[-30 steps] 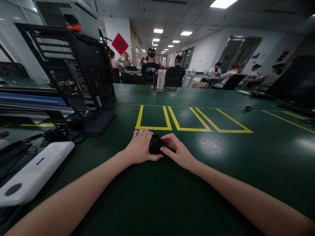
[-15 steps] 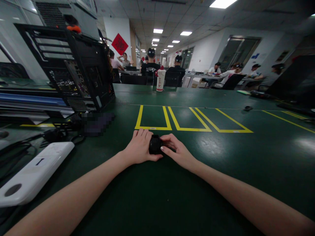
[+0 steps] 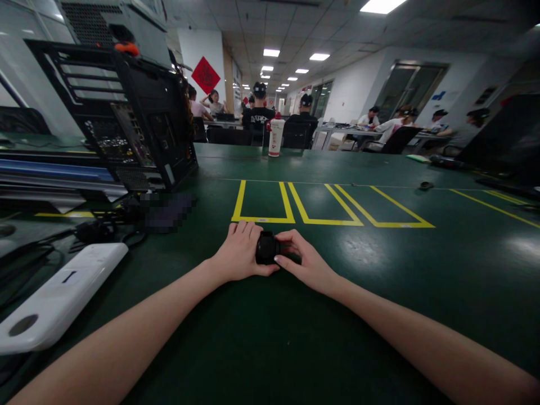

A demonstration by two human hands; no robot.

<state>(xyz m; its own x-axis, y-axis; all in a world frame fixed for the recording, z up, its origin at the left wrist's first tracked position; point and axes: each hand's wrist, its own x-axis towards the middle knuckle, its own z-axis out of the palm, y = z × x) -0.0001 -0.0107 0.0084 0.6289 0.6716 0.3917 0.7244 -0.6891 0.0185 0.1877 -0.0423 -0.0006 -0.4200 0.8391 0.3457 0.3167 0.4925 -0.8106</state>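
A small black object [image 3: 266,248] with a rounded body and a raised block on top rests on the green table between my hands; its exact kind is not clear. My left hand [image 3: 239,251] is wrapped around its left side, fingers over the back and thumb along the front. From the right, my right hand [image 3: 304,257] pinches the object's right end between thumb and fingers. Part of the object is hidden by the fingers.
Yellow tape outlines [image 3: 262,220] mark the green table [image 3: 287,343] beyond my hands. On the left are an open computer case [image 3: 158,132], cables and a white power strip-like block [image 3: 63,292]. A cup [image 3: 274,138] stands at the far edge, a small black round piece [image 3: 426,185] at right.
My right thumb has shifted slightly left along the black object's front, and the object has turned or moved very slightly. My left hand stays in place.
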